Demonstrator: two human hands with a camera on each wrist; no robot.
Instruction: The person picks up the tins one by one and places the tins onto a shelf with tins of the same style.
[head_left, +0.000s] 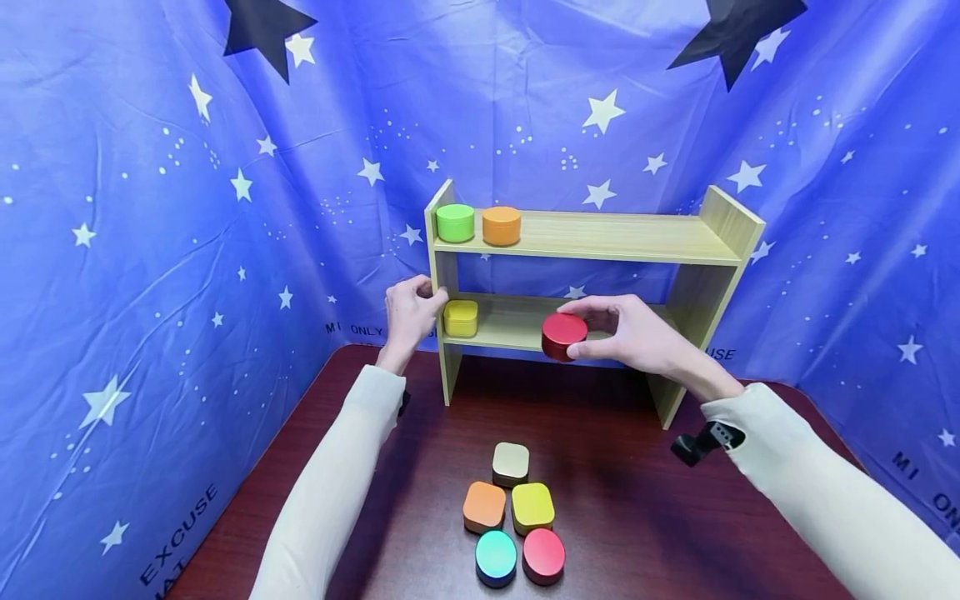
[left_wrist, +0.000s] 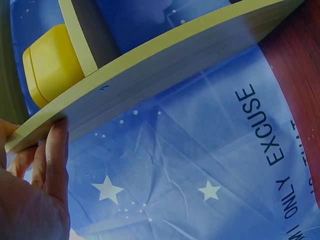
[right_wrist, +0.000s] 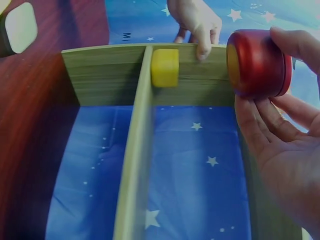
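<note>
A round red tin [head_left: 564, 337] is in my right hand [head_left: 637, 335], pinched between thumb and fingers in front of the lower shelf board. In the right wrist view the red tin [right_wrist: 260, 64] is tilted sideways. My left hand [head_left: 412, 315] grips the left side panel of the wooden shelf [head_left: 600, 236], its thumb inside and fingers outside, as the left wrist view also shows. Just beside that thumb, a square yellow tin [head_left: 461, 318] stands on the lower board. On the upper board are a round green tin [head_left: 455, 223] and a round orange tin [head_left: 501, 226].
On the dark red table [head_left: 420, 467] in front of the shelf stand a square cream tin [head_left: 511, 463], a square orange tin [head_left: 483, 507], a square yellow-topped tin [head_left: 532, 507], a round teal tin [head_left: 496, 557] and another round red tin [head_left: 543, 555]. Blue starry cloth [head_left: 187, 275] hangs around the table.
</note>
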